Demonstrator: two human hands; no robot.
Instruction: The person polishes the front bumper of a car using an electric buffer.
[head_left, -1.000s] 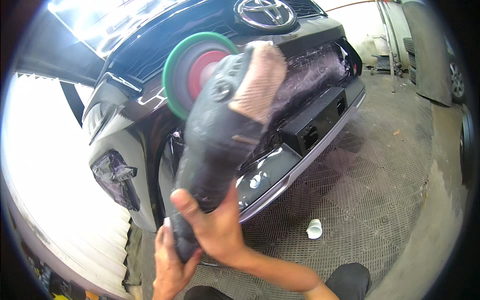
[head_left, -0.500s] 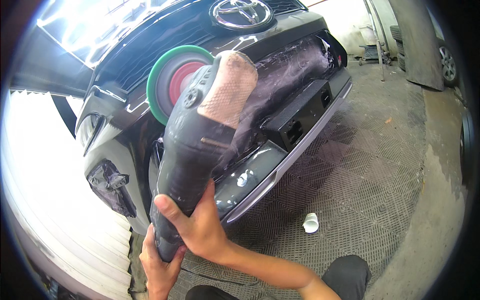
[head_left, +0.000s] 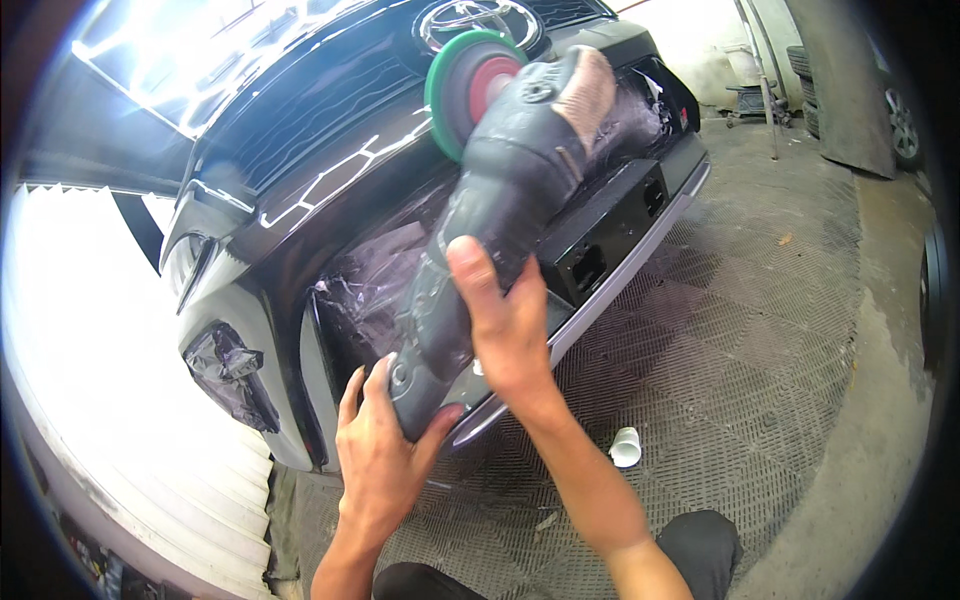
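Both my hands are wrapped round a black power polisher (head_left: 505, 175), raised slantwise in front of a dark vehicle's rear (head_left: 340, 170). My left hand (head_left: 380, 435) grips the bottom end of its body. Further up, my right hand (head_left: 508, 335) holds the middle, thumb lying along the casing. At the top of the tool is a round backing pad with a green rim (head_left: 447, 95) and a red centre, near the chrome emblem (head_left: 430, 28); I cannot tell whether it touches the panel. Tan textured tape (head_left: 588, 92) covers part of the tool's head.
Crumpled dark plastic film (head_left: 370, 275) covers part of the tailgate, and a taped lamp (head_left: 228, 365) is at the left corner. A grey-edged rear bumper (head_left: 640, 265) juts out. On the grid mat (head_left: 720, 400) lies a white cup (head_left: 626, 447). White corrugated sheeting (head_left: 110, 400) stands left.
The polisher has moved right and up, away from me, with both hands still on it. Its pad has gone from the left tailgate area to beside the emblem.
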